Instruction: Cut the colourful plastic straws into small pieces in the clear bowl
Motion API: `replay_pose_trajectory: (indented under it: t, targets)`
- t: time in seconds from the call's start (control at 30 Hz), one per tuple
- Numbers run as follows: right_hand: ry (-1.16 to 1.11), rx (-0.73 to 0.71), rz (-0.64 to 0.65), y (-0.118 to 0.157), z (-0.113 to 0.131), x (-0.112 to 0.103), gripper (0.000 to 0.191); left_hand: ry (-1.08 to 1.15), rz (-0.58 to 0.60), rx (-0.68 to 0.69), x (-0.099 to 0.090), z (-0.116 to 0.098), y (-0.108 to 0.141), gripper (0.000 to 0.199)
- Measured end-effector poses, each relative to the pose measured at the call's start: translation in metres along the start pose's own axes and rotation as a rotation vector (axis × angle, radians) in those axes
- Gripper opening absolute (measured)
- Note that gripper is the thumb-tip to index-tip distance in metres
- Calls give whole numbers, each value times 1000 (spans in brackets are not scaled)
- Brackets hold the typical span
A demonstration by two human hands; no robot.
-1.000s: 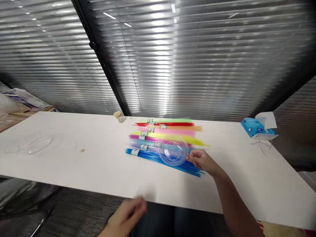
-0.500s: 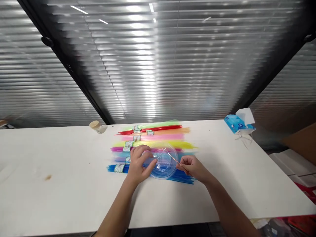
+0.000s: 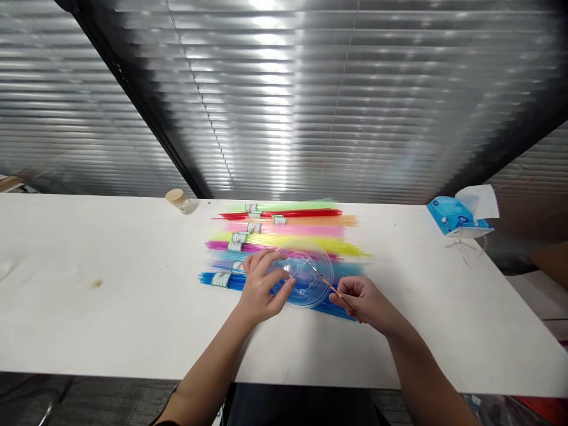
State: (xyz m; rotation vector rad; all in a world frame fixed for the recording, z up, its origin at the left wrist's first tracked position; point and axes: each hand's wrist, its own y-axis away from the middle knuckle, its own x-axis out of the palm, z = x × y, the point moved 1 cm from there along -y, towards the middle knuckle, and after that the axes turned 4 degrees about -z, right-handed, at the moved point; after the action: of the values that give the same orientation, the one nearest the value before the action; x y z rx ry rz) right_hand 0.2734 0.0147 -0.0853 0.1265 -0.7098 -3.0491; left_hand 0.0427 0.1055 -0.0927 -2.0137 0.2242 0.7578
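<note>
holding thin tool (image 3: 331, 285), touching clear bowl (image 3: 306, 275)

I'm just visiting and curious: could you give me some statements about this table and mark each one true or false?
1. The right hand holds a thin copper-coloured stick. True.
2. The left hand is at the side of a clear round plastic bowl. True.
3. The bright blue bundle of thin sticks lies farthest from the person. False: the blue bundle is nearest.
4. The small clear jar with a beige lid is right of the bundles. False: the jar is left of them.
5. A blue-and-white packet lies on the right. True.
</note>
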Motion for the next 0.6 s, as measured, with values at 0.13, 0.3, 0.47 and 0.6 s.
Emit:
replay_pose_trajectory:
  t: [0.13, 0.3, 0.47, 0.6]
  targets:
    - [11, -3, 15, -1, -4, -2, 52, -9, -28, 26, 2, -1, -2, 14]
    - [-14, -2, 32, -3, -8, -2, 52, -9, -54, 40, 1, -3, -4, 14]
    - [-28, -3, 39, -2, -6, -1, 53, -22, -69, 39, 2, -2, -3, 16]
    - [-25, 5, 31, -1, -4, 1, 55, -41, -64, 42, 1, -2, -3, 18]
